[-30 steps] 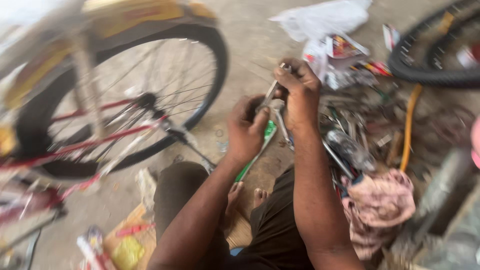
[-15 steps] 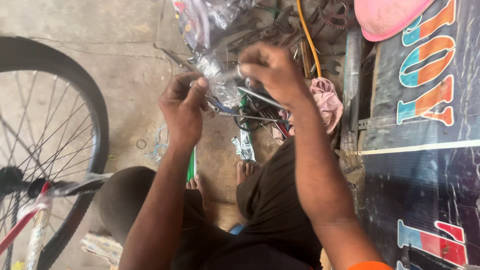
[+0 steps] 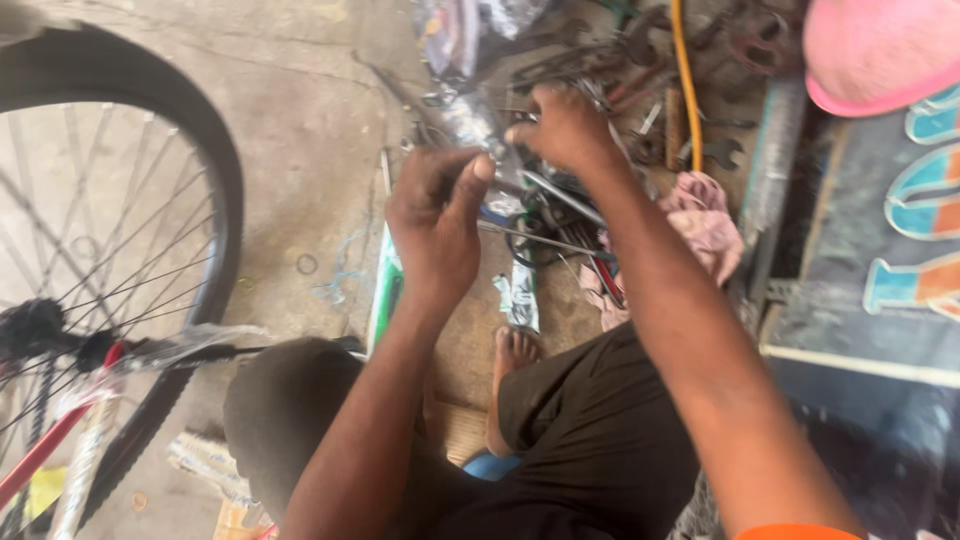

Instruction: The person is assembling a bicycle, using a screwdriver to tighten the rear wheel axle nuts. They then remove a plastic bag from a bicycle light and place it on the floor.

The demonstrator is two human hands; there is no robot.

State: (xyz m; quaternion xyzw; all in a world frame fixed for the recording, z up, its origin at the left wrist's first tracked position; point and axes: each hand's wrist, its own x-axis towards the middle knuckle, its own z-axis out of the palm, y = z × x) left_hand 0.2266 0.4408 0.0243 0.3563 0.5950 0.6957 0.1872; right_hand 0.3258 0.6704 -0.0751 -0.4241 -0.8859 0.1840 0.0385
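Pinching a plastic-wrapped metal part (image 3: 478,125), fingers of left hand (image 3: 435,225) and right hand (image 3: 565,128) close together.

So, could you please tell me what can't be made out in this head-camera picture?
- Small clear-wrapped metal part: blurred, half covered by the left hand and right hand.
- Black spoked bicycle wheel: cut by the left edge.
- Pile of dark metal tools: smeared, kinds unclear.
- Pink round plastic object: cut by the top edge.

This is a bicycle repair workshop: a spoked bicycle wheel (image 3: 110,260) stands on the bare concrete floor (image 3: 300,120) beside a heap of spanners and metal parts (image 3: 640,90).
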